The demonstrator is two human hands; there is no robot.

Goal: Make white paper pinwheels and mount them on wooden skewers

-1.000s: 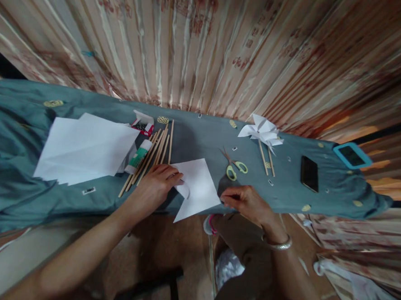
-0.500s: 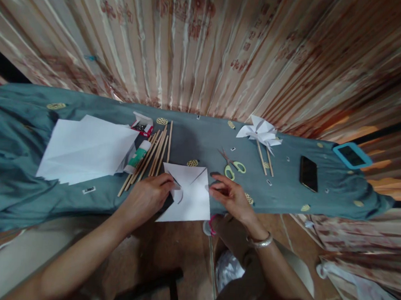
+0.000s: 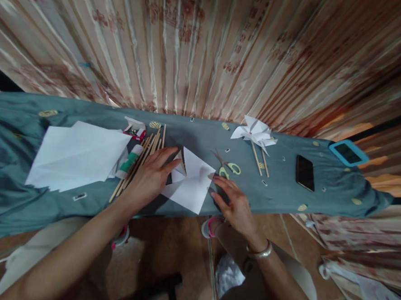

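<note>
A square sheet of white paper [image 3: 195, 188] with cuts running in from its corners lies near the table's front edge, turned at an angle. At its left side, a cut flap stands partly raised. My left hand [image 3: 151, 176] is over that side with its fingers stretched and thumb apart, close to the flap. My right hand [image 3: 232, 201] is beside the sheet's right corner, fingers apart, fingertips at the edge; whether they touch it I cannot tell. Green-handled scissors [image 3: 226, 164] lie open behind my right hand. Several wooden sticks [image 3: 144, 158] lie partly under my left hand.
A stack of white paper [image 3: 79, 156], a green and white glue stick [image 3: 129, 161] and a small red box [image 3: 134, 129] are on the left. Right of the scissors lie white paper pinwheels [image 3: 255, 133] on sticks, a black phone [image 3: 305, 173] and a blue-framed device [image 3: 349, 153].
The paper has turned, with a corner now pointing toward me. My left hand has let go of the flap and spread its fingers; my right hand has shifted slightly. The view has moved a little.
</note>
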